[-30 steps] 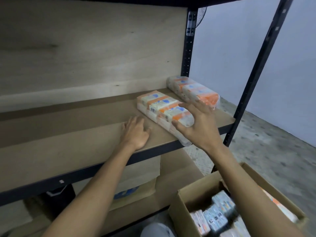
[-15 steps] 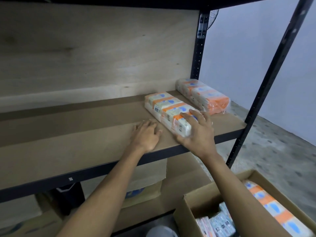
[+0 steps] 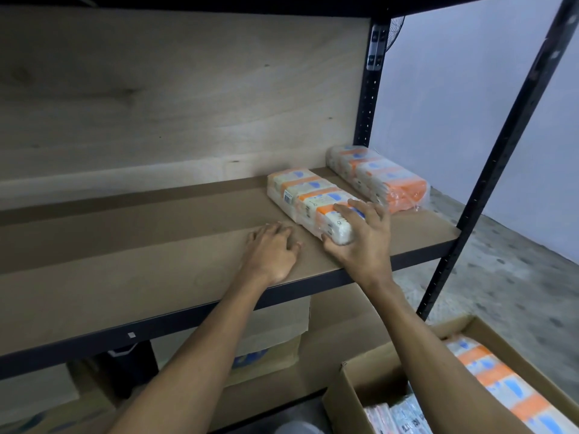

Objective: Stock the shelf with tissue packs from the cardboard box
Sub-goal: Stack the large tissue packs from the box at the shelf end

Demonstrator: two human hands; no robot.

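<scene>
Two orange-and-white tissue packs lie on the brown shelf board [image 3: 156,264]. The nearer tissue pack [image 3: 305,195] runs from the back towards the front edge, and my right hand [image 3: 360,242] grips its front end, fingers over the top and thumb under the corner. The second tissue pack [image 3: 380,177] lies to its right by the rear post. My left hand [image 3: 271,250] rests flat on the board just left of the nearer pack, holding nothing. The cardboard box [image 3: 354,389] sits low at the bottom right with more tissue packs [image 3: 498,380] inside.
Black metal posts [image 3: 501,158] frame the shelf's right end, and a black front rail [image 3: 175,327] edges the board. A plywood back panel [image 3: 188,89] closes the rear. More cardboard boxes [image 3: 275,339] stand on the level below. Speckled floor [image 3: 517,277] lies right.
My right hand has closed around the front end of the nearer pack and slid it farther onto the board. My left hand stayed flat on the shelf. The view shifted rightward.
</scene>
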